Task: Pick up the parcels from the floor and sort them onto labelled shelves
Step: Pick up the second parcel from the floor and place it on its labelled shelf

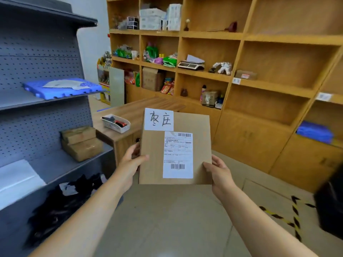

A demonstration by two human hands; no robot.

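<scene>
While both forearms reach forward from the bottom corners of the head view, the left hand [132,160] grips the left edge of a flat cardboard parcel [154,160], thumb laid across its front face and fingers hidden behind. The right hand [220,173] clasps the lower right corner in the same way, thumb on the front, fingers out of sight behind. Both hands are closed on the parcel.

Count: one parcel in hand, held upright and facing the camera, clear of the floor [176,219]. It carries two white labels: one handwritten slip [159,119] at the top left with two characters, and one printed shipping label [178,154] below it showing two barcodes.

The parcel sits between the two hands at mid-frame, in front of a wooden counter [133,112] on which one white basket [116,123] stands.

On the grey metal rack [37,58] to the left, two brown boxes [81,143] are stacked on one shelf, and one blue pallet-like tray [61,88] with a paper on it lies on the shelf above. The wooden shelving unit [241,38] behind shows two white tags on its shelf edges at right; their text is unreadable. One small brown box [246,75] rests above the nearer tag [236,81].
</scene>
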